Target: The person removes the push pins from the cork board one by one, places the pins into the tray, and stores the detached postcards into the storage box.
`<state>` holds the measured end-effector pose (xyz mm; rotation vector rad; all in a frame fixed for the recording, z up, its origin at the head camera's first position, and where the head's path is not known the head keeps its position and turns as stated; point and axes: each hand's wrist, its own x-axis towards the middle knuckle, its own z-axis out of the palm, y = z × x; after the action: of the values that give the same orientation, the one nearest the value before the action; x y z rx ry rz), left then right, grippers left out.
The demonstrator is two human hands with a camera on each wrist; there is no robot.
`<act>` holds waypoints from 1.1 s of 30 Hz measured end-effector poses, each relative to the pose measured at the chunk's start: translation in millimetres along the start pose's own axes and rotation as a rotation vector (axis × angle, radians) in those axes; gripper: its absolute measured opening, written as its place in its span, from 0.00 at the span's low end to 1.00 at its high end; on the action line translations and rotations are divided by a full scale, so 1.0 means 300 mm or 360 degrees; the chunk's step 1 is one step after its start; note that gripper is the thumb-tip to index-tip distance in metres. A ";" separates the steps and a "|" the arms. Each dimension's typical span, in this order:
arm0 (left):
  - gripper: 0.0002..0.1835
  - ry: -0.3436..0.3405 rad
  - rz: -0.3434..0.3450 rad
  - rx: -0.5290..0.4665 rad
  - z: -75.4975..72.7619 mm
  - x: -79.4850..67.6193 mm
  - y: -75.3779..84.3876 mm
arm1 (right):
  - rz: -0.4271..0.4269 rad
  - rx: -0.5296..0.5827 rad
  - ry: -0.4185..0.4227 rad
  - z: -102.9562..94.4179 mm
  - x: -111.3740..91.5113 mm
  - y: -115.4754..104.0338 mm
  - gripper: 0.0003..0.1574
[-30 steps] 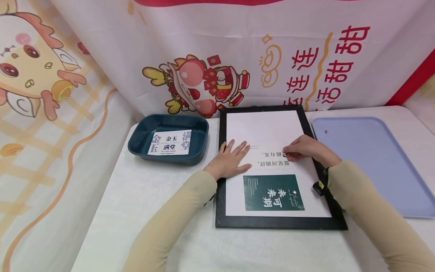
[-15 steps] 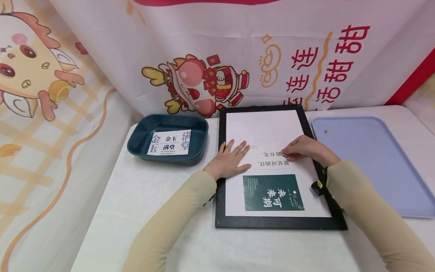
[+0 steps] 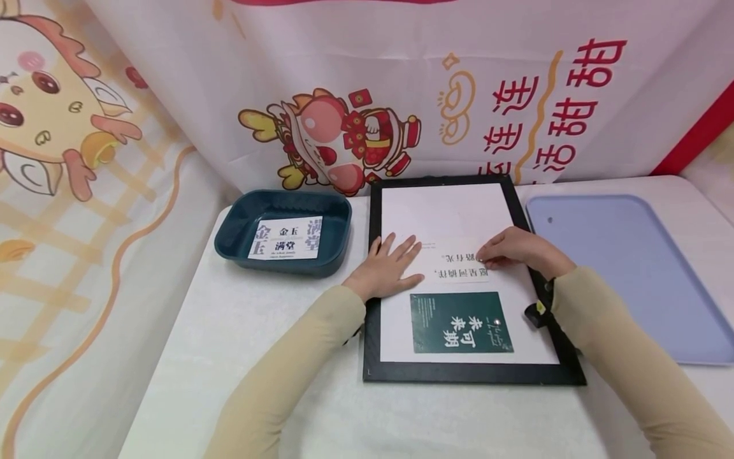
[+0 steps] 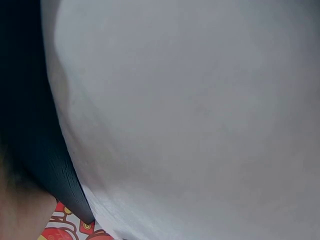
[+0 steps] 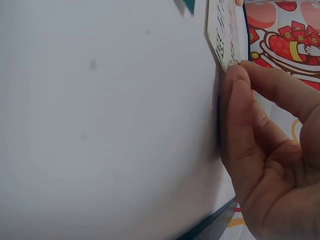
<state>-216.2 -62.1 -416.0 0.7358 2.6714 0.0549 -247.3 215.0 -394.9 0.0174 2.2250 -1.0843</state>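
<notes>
The right hand (image 3: pixel 518 250) lies over the right part of a framed board, thumb and fingertips brought together; the right wrist view shows them pinching a small object (image 5: pixel 233 63), largely concealed by the fingertips, at the edge of a white card (image 3: pixel 455 262). The object's exact form cannot be established. The left hand (image 3: pixel 385 271) is palm down with fingers spread, crossing the board's left border, its fingertips on the white surface close to the card; whether they touch it cannot be determined. Both wrists emerge from beige sleeves (image 3: pixel 298 357). The white card lies on the board between the two hands and bears dark printed characters. Nearer the person, on the same surface, is a dark green card (image 3: pixel 459 322) with white lettering and a small bright round spot toward its right side. The board (image 3: pixel 441 207) has a white face and a black border, and lies flat on a desk (image 3: pixel 321 408) covered in white. Left of the board stands a dark teal basin (image 3: pixel 275 264) containing a printed card (image 3: pixel 287 239) with purple and black characters. Right of the board lies a pale blue tray (image 3: pixel 619 274). Behind the desk hangs a white cloth (image 3: pixel 447 32) printed with red characters and a cartoon figure.
</notes>
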 end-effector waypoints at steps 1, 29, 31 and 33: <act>0.40 0.0006 -0.0001 0.0001 0.001 0.002 0.000 | 0.0002 0.0012 -0.0006 -0.001 0.001 0.001 0.23; 0.40 0.0003 0.0025 -0.0037 0.001 -0.001 -0.006 | 0.0015 0.0740 -0.0244 -0.044 -0.011 0.051 0.09; 0.40 0.0002 0.0026 -0.0046 0.002 -0.002 -0.005 | 0.0015 0.0768 -0.0249 -0.043 -0.011 0.051 0.08; 0.40 0.0003 0.0028 -0.0058 0.002 -0.003 -0.004 | 0.0011 0.0772 -0.0245 -0.041 -0.012 0.049 0.08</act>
<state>-215.9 -63.7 -416.3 0.7481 2.6583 0.1083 -247.1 234.2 -397.7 0.1437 1.7811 -1.5411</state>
